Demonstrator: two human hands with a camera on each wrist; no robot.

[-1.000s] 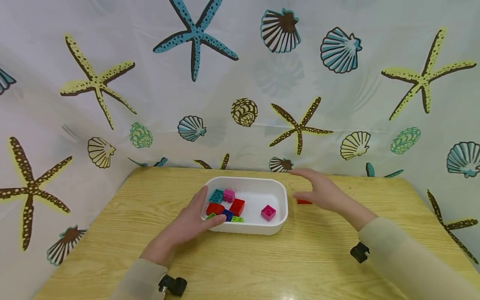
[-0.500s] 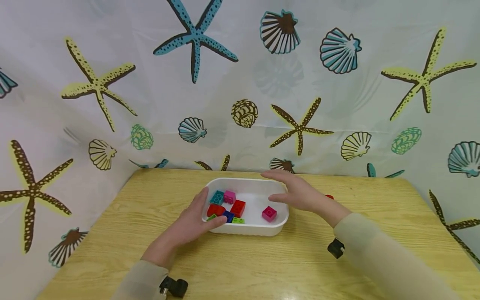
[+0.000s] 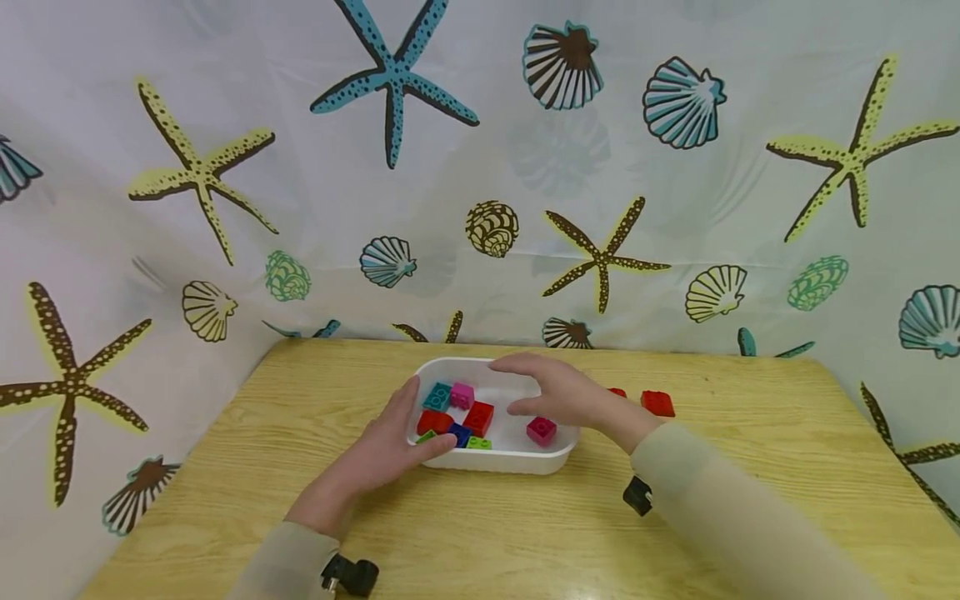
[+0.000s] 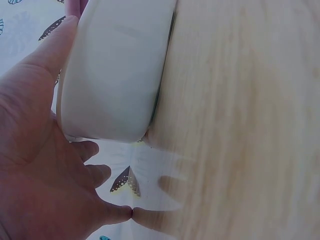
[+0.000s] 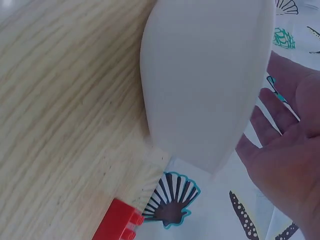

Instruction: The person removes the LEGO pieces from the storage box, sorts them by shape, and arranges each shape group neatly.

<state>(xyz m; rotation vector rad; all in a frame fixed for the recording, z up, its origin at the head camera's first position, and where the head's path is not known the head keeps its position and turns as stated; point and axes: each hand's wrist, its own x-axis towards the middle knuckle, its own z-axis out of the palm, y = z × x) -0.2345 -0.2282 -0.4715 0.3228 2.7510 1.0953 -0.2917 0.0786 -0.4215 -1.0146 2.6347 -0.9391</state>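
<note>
My left hand [image 3: 386, 439] holds the left end of a white plastic tray [image 3: 495, 461], its thumb over the near rim and its fingers around the end. Toy building bricks lie in the tray. Toward the left are a teal brick [image 3: 438, 397], a pink brick [image 3: 462, 396], a red brick [image 3: 478, 418], a blue brick [image 3: 459, 435] and a lime green brick [image 3: 479, 443]. A magenta brick [image 3: 542, 431] sits apart at the right. Above the tray's right half, my right hand [image 3: 558, 393] hovers with thumb and fingers spread and nothing between them.
Right of the tray, a red brick [image 3: 657, 404] lies on the wooden table [image 3: 480, 525]. Another red brick [image 3: 617, 392] is partly hidden behind my right wrist. A white curtain [image 3: 450, 167] with starfish and shells hangs along the table's back and sides.
My right hand has moved left from beside the red bricks to over the tray, uncovering more of those bricks. My left hand and the tray keep their place.
</note>
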